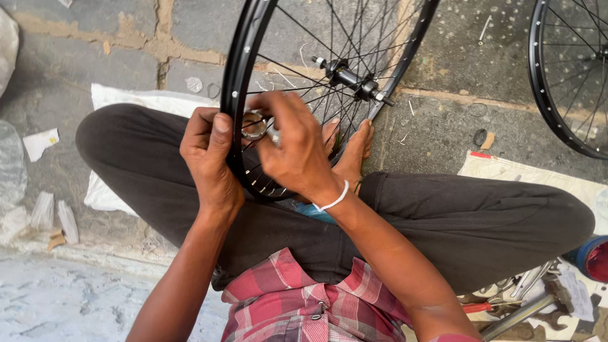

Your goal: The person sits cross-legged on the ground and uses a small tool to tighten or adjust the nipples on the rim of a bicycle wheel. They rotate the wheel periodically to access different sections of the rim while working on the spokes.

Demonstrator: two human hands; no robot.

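Note:
A black bicycle wheel rim (pixel 239 69) with thin spokes and a metal hub (pixel 347 77) stands upright between my crossed legs. My left hand (pixel 209 158) grips the rim at its lower left. My right hand (pixel 294 145) reaches through the spokes and holds a round metal spoke tool (pixel 254 124) against the rim's inner side. A white band circles my right wrist. My bare feet (pixel 351 149) rest behind the wheel.
A second black spoked wheel (pixel 557 82) stands at the upper right. Tools, among them a red-handled one (pixel 478 308), lie on paper at the lower right beside a blue container (pixel 592 256). White cloth (pixel 145 101) and paper scraps lie on the stone floor at left.

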